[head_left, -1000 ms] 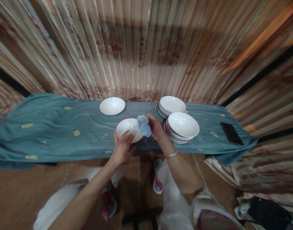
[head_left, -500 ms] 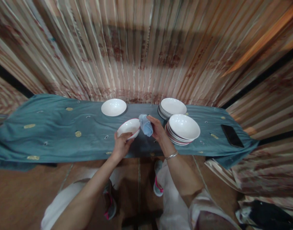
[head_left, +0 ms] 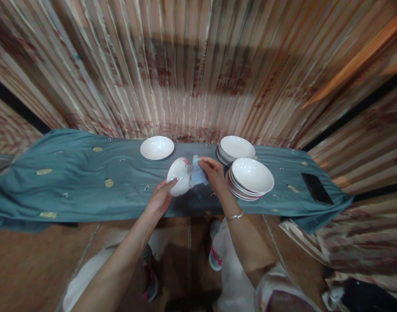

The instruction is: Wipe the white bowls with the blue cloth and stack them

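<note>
My left hand grips a white bowl with a red rim, its thumb on the outer wall. The bowl is tipped on its side, so its outside with a red print faces me. In my right hand is a bunched light blue cloth, close against the bowl's right side. Just right of that hand stands a stack of white bowls, some with red rims. Behind it is a stack of white plates. A single white dish sits at the back, left of the held bowl.
A blue-green patterned cloth covers the long narrow table. A black phone lies at its right end. Striped curtains hang behind and at the sides. Below are my feet on brown floor tiles.
My left hand has turned the bowl over from its inside facing up to its outside showing. The cloth in my right hand stays at the bowl's right side. The view has shifted slightly.
</note>
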Available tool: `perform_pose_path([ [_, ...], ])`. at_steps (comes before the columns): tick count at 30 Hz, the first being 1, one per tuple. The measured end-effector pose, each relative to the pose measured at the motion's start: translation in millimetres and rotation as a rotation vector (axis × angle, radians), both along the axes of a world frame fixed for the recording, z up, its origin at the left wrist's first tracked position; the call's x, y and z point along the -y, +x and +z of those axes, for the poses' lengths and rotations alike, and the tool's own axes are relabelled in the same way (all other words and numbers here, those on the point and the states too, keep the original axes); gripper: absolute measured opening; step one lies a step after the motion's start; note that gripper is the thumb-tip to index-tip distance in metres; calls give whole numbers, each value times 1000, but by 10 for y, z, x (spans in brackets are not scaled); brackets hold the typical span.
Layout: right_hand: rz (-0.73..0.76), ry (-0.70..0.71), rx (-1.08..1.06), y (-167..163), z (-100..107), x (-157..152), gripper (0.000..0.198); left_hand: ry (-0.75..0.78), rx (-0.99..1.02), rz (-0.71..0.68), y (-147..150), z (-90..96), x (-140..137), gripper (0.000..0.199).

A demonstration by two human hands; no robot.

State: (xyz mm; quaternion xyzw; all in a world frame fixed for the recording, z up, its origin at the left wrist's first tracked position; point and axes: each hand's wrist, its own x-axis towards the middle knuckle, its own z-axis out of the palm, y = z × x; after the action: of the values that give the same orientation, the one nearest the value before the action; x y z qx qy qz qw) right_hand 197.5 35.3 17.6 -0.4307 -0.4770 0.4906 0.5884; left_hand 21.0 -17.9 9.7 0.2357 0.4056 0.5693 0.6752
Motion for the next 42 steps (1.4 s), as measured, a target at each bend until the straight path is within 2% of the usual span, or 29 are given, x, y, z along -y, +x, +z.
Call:
perform_pose_path([
  [7,-20,584,772,-418,47,275,30,25,132,34,48,-13,-2,21],
  [10,-35,637,1036,-547,28,334,36,31,169,100,34,-55,-29,18],
  [13,-39,617,1128,-583,-4,311,39,25,172,103,7,-100,-65,20],
  [19,-69,560,959,-489,-93,146,42,48,189,67,-25,-158,-111,33],
  [28,-58,285,465,-302,-368,-223,44,-28,192,53,-125,-129,-140,42],
  [37,-60,65,277,-328,-641,-296,50,-110,288,34,-185,-108,-189,49],
  [42,-77,-41,173,-410,-766,-295,49,-171,318,89,-206,-147,-201,49],
])
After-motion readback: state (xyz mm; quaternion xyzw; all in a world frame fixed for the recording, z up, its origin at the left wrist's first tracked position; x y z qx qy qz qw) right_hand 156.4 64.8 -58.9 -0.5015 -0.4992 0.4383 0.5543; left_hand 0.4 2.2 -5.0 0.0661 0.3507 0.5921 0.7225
